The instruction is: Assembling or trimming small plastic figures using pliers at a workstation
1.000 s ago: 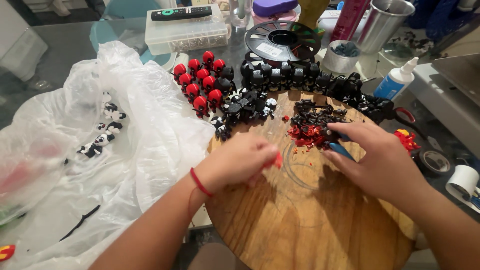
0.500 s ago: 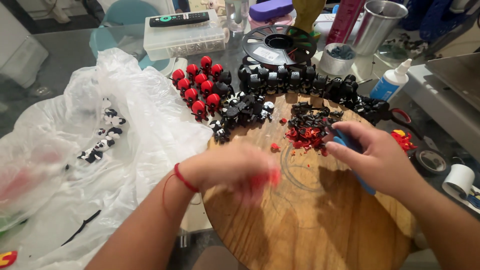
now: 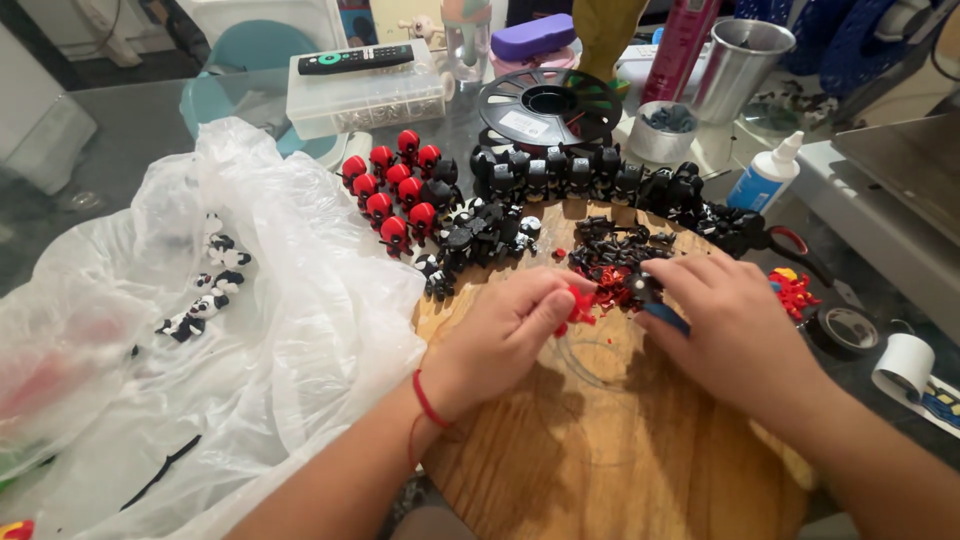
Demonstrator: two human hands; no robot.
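Head view is showing you working over a round wooden board (image 3: 600,460), with your left hand (image 3: 500,340) pinching a small red piece (image 3: 578,303) between thumb and forefinger; those fingers (image 3: 545,312) are clamped together on it, and the piece is sitting right at their tips, just left of the loose pile. Your right hand (image 3: 735,325) is resting palm down beside it with a blue-handled tool (image 3: 665,318) tucked under it; the fingers are curled over the tool, but whether they are gripping it firmly cannot be told.

Judging by how things lie, a good share is looking finished: red figures (image 3: 395,185) and black figures (image 3: 580,180) are standing in neat rows beyond your fingertips, and a few black-and-white ones (image 3: 205,300) are lying on the crumpled clear plastic bag (image 3: 230,400) well to the left of your left hand. A heap of small red and black parts (image 3: 610,265) is lying just ahead of your fingers, so plenty seems left to handle.

The figures are looking like hard, glossy moulded plastic, rounded at the head. The board is showing warm grain and a matte face. The bag is thin, wrinkled and translucent. Farther out, a black spool (image 3: 548,102), a metal cup (image 3: 740,65) and a white glue bottle (image 3: 765,175) are standing on the desk (image 3: 120,130).
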